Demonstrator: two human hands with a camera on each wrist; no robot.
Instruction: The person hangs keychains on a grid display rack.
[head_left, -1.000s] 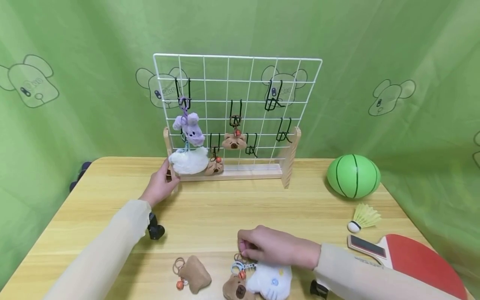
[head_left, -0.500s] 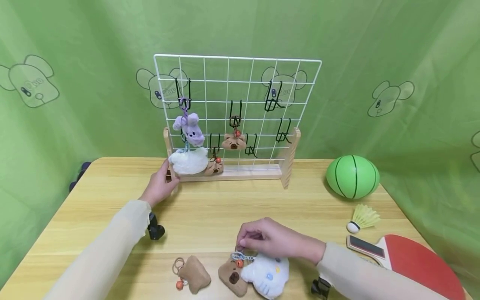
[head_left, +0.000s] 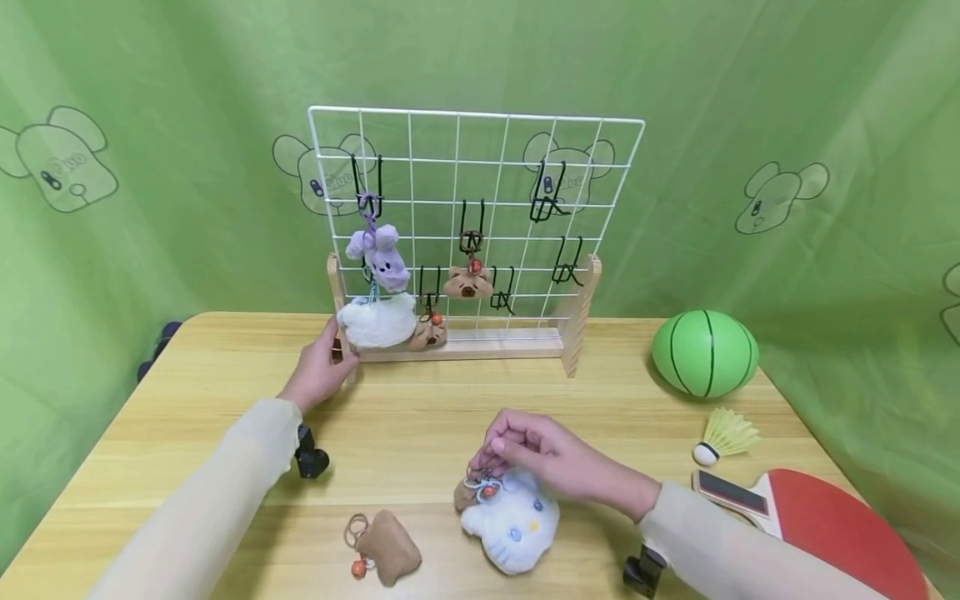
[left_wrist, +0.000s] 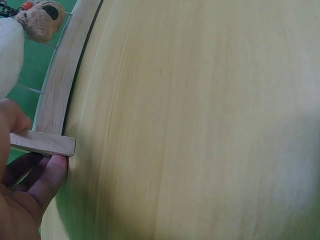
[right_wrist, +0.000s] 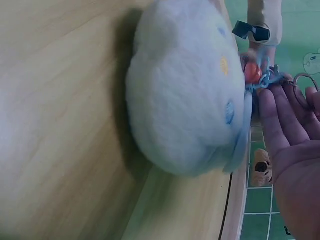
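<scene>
Leftmost, I have the left hand point(head_left: 317, 375) pinching the wooden foot point(left_wrist: 52, 143) of the wire rack point(head_left: 510, 343) between thumb and fingers, beside a hanging white plush point(head_left: 377, 322). Next, a brown plush point(head_left: 393, 550) lies on the table point(head_left: 420, 425). Then comes a white cat charm point(head_left: 513, 529), just below my right hand point(head_left: 551, 454), whose thumb and fingertips pinch a ring point(right_wrist: 295, 93); whether the charm touches the table, I can't tell. Far right lies a red paddle point(head_left: 840, 533).

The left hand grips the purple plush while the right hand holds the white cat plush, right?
No: the left hand grips the rack's wooden support, as the left wrist view shows. The right hand does hold the white cat plush.
</scene>
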